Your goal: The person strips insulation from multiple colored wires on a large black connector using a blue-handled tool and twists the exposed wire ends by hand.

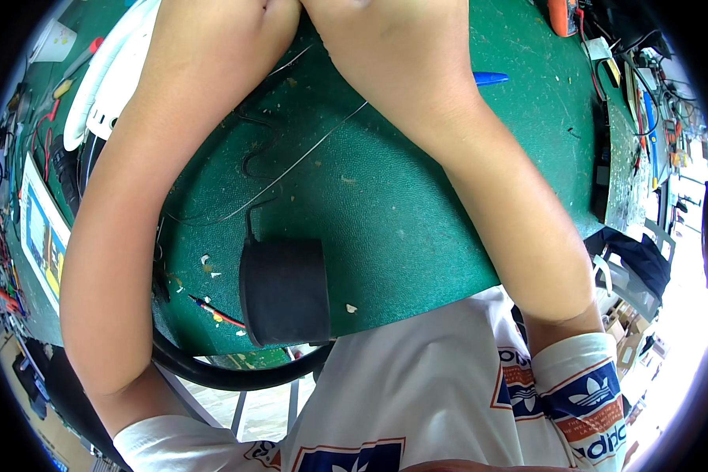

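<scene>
Both my forearms reach up across the green work mat (370,236) to the top edge, where the hands are cut off. Of my left hand (228,20) only the wrist part shows. My right hand (397,39) is visible as far as its heel, close beside the left; the fingers of both are out of the picture. A blue pointed thing (492,78) sticks out beside my right wrist. I cannot tell whether either hand holds it or anything else. A thin wire (291,167) runs over the mat between my arms.
A black rounded block (287,291) with a cable sits near the table edge, beside a thin red-and-black probe (216,312). A white curved plastic part (106,86) lies beyond my left forearm. An orange device (562,17) stands at far right, near cluttered tools.
</scene>
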### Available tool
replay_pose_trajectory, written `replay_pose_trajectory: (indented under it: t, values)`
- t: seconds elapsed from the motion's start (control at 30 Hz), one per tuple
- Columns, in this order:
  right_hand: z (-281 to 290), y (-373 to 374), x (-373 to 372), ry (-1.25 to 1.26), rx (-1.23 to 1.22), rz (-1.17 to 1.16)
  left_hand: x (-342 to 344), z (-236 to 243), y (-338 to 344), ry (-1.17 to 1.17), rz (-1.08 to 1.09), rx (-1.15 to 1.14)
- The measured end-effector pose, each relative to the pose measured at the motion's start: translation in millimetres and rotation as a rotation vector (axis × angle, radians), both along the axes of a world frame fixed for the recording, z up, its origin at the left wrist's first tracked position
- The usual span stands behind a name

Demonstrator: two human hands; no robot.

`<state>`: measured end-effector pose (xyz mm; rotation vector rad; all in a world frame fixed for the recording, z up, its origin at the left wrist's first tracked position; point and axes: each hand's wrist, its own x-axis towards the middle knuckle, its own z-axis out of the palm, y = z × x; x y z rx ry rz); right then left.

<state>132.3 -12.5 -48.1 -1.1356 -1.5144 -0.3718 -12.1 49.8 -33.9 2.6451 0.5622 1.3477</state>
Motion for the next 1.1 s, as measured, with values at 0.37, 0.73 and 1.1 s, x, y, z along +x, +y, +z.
replay_pose_trajectory:
  t: [0.37, 0.73, 1.1]
  values:
    - [-0.9, -0.7, -5.1, 0.005, -0.105, -0.086, 1.5, -5.9, 5.7, -0.047, -0.010, -0.026]
    - [0.7, -1.6, -19.9, 0.006, -0.156, -0.061, -25.2, 33.6, -12.6, 0.114, 0.004, -0.048]
    - [0.5, -3.5, -14.0, -0.011, -0.132, -0.075, -23.4, 25.9, -8.0, 0.261, 0.017, 0.082]
